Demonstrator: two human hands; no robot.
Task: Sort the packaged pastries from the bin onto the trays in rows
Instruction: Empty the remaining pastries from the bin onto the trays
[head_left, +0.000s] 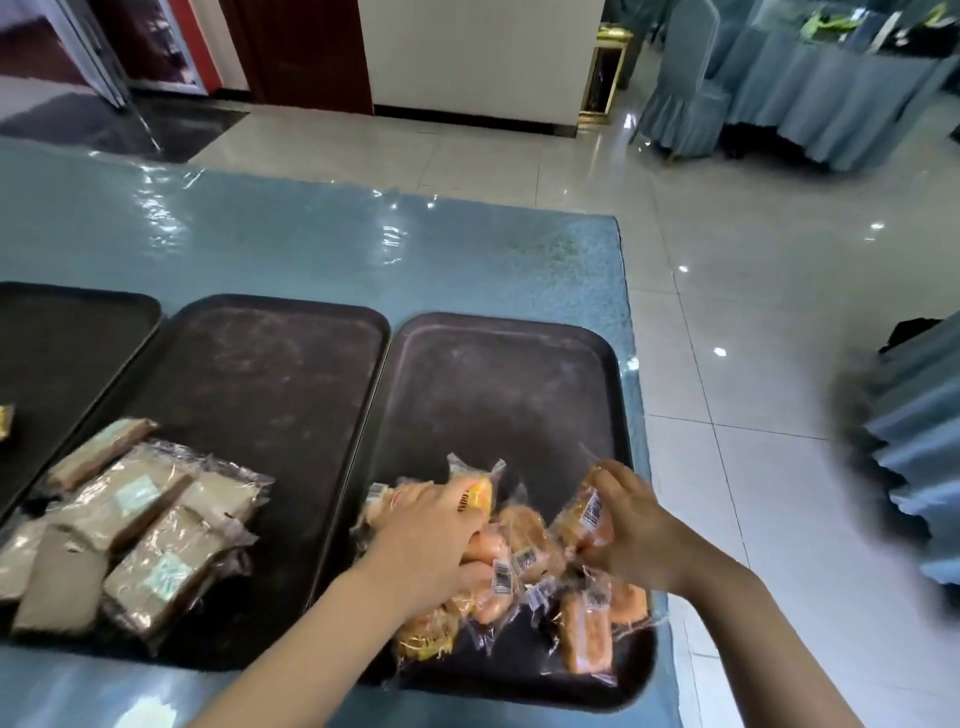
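Three dark trays lie side by side on a blue table. On the right tray (498, 374) sits a loose heap of orange pastries in clear wrappers (530, 551). My left hand (431, 540) lies on the left side of the heap, fingers curled over a yellow-labelled pack (480, 493). At the heap's right edge my right hand (631, 525) pinches one orange pack with a barcode label (587, 514). The middle tray (270, 374) carries several brown flat pastries in clear wrappers (145, 525) at its near left end.
A third tray (67, 338) at the far left shows one small pack (5, 421) at the frame edge. The table (311, 244) ends just right of the right tray. Beyond are tiled floor, a cloth-covered chair (909, 457) at right and draped tables (810, 88) behind.
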